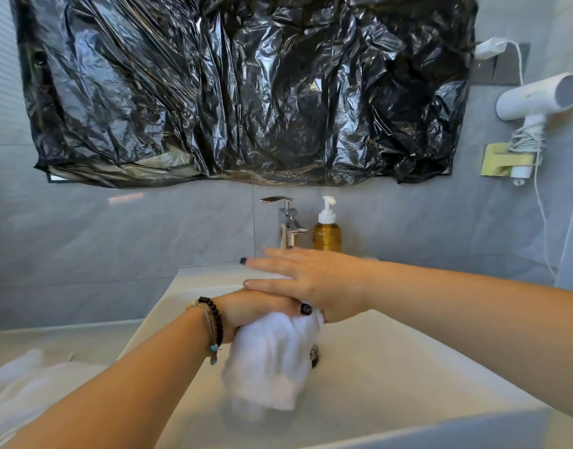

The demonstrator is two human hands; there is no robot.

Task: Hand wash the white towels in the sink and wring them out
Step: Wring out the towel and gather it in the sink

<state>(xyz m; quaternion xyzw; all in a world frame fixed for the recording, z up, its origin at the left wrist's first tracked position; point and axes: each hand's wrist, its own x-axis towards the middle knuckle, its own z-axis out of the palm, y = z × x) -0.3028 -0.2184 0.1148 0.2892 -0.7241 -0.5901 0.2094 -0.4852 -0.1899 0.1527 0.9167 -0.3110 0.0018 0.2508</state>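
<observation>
Wringing stage: left hand (262, 311) gripping white towel (272, 358) top, towel hanging toward 6 o'clock over sink (392, 367), right hand (314, 283) flat, fingers spread, atop left.

The bathroom is evenly and fairly brightly lit, with soft daylight-like light that leaves only faint shadows inside the sink (392, 361). The crumpled black plastic sheet (239, 89) above the faucet (288, 225) throws back many small white glints along its creases, and a pale pink streak of glare lies on the wall tile to the left of the faucet. The wide-angle lens bends the tile lines and stretches both forearms toward the lower corners. The white towel (272, 358) is smeared by motion blur at its lower end, and the white cloth (22, 387) on the counter left of the sink is soft and overexposed.
</observation>
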